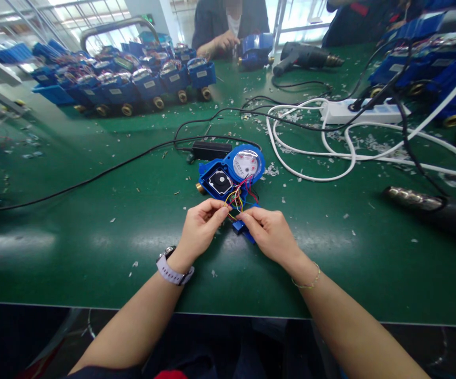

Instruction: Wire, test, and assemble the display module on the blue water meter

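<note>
On the green table [152, 210], in front of the person, there is a blue meter [247, 164] with a round clear dial and an open box part. The left hand [204, 223] pinches the thin coloured wires [236, 197] between thumb and fingers. The right hand [269, 231] also pinches at these wires, just beside a small blue block [239, 227]. Behind the meter lies a black adapter [212, 150]. White cable [310, 178] makes loops to the right.
</note>
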Motion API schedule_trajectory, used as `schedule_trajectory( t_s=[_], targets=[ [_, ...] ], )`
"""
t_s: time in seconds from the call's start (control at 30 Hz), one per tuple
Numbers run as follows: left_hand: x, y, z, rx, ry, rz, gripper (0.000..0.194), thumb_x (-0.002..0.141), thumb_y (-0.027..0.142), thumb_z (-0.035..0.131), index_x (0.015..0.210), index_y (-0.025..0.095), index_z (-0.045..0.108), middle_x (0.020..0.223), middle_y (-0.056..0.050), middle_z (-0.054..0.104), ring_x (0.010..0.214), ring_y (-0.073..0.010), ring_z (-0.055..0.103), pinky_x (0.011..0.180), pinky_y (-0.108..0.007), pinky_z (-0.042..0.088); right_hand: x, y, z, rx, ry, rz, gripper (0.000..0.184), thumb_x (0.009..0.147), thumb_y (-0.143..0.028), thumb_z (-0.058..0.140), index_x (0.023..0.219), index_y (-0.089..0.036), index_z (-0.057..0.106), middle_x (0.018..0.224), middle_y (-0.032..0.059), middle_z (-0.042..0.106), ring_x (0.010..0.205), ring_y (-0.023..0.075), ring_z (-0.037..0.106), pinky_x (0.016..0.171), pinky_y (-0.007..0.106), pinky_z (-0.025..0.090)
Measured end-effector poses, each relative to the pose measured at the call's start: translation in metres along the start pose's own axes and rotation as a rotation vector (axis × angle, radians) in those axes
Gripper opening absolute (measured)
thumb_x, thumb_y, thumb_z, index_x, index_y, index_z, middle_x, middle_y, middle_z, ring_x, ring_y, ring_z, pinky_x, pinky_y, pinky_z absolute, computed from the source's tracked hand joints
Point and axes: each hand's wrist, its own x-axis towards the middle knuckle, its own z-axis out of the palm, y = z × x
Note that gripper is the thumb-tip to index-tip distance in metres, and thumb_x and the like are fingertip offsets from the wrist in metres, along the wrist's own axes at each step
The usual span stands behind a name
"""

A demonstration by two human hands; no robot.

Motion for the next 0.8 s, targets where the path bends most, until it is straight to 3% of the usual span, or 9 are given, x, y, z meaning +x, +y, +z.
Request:
schedule_trajectory(
  t_s=[0.17,0.33,0.63,0.8],
  targets=[
    [-0.0003,-0.0009,-0.0001,-0.008,-0.001,-0.024,0.024,0.076,0.039,0.073,0.077,0.016,0.069,0.063,0.0,0.063,0.051,-0.0086,0.049,0.048,-0.02,0.041,0.0017,0.0001,-0.001,0.027,0.017,0.003,0.04,0.096,-0.036,0.046,0.071,-0.016,0.071,0.054,-0.0004,0.058,0.049,0.0113,0.051,0.052,0.024,0.034],
    [-0.0012,-0.0032,0.0001,-0.044,-0.025,-0.041,0.022,0.078,0.038,0.073,0.081,0.017,0.071,0.067,0.0,0.066,0.052,-0.0077,0.051,0.05,-0.02,0.042,0.0001,-0.0006,0.0017,0.075,-0.002,0.022,0.02,0.085,-0.032,0.067,0.088,-0.014,0.075,0.05,-0.0045,0.054,0.044,0.0094,0.045,0.049,0.023,0.033],
    [-0.0032,0.0014,0.001,0.003,-0.079,-0.013,0.021,0.076,0.036,0.073,0.08,0.016,0.07,0.072,-0.002,0.068,0.058,-0.0107,0.056,0.054,-0.022,0.045,-0.0015,-0.0037,0.0044,0.084,0.011,0.015,0.018,0.086,-0.025,0.057,0.08,-0.015,0.07,0.05,-0.0039,0.051,0.044,0.0094,0.042,0.046,0.022,0.031],
    [-0.0059,0.0017,0.001,0.213,-0.093,0.034,0.017,0.08,0.032,0.069,0.077,0.016,0.065,0.067,0.0,0.063,0.057,-0.0107,0.052,0.054,-0.022,0.041,-0.0018,-0.0045,0.0037,0.068,0.023,0.004,0.017,0.084,-0.024,0.056,0.078,-0.015,0.069,0.051,-0.0039,0.051,0.046,0.0089,0.042,0.047,0.022,0.031]
  ],
)
